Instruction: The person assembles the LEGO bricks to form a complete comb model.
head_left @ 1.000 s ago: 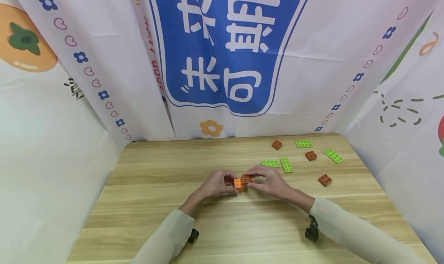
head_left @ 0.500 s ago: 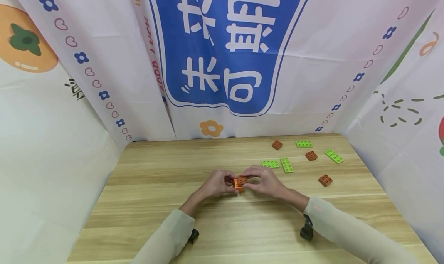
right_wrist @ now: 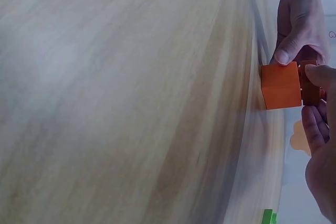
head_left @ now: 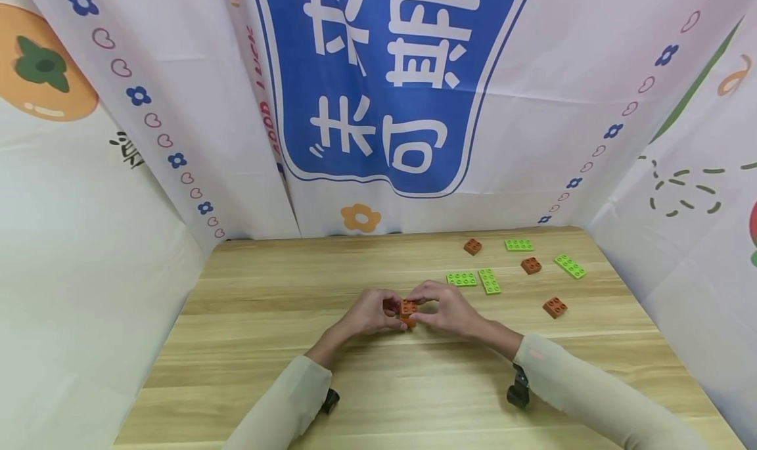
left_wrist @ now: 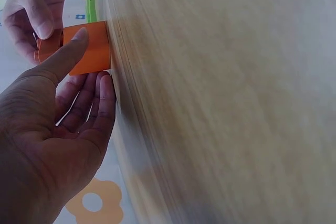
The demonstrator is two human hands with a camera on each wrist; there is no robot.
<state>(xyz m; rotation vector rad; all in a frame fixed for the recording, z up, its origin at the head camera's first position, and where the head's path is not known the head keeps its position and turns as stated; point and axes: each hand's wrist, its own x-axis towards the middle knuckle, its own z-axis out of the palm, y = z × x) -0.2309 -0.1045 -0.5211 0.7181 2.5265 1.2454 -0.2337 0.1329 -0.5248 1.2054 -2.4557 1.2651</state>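
Orange brick (right_wrist: 281, 86) on tbl (head_left: 284, 292), pinched by L hand (head_left: 371, 313); brn brick (head_left: 409, 307) at its top, pinched by R hand (head_left: 447, 310)

- Pinches orange block (right_wrist: 281, 87) with left hand (head_left: 374, 312), laying left thumb (left_wrist: 73, 53) against its near face.
- Pinches with right hand (head_left: 446, 309) just above orange block, from its right.
- Slants left forearm (head_left: 284, 401) and right forearm (head_left: 591, 387) inward from near side of orange block.
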